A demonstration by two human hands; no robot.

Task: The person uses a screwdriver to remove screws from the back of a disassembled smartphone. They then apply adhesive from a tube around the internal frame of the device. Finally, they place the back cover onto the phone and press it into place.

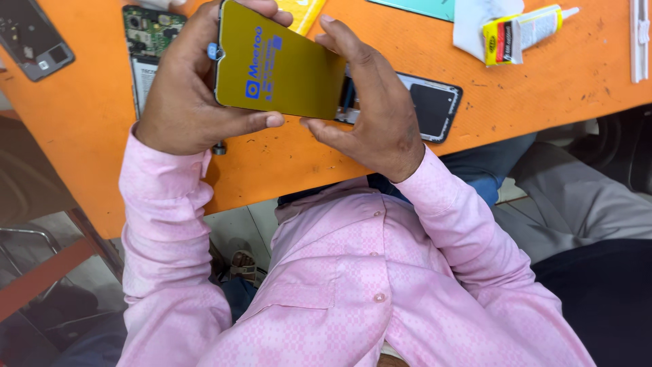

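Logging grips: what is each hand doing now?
Left hand: closed on the yellow-filmed rectangular phone screen panel.
Right hand: holding the same panel.

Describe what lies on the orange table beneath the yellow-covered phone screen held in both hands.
Under the phone screen a black phone frame lies on the orange table. Its left part is covered by the screen and the right hand.

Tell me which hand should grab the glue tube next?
Probably the right hand: it is nearer the glue tube and only pinches the yellow screen panel at one edge, while the left hand wraps its other end.
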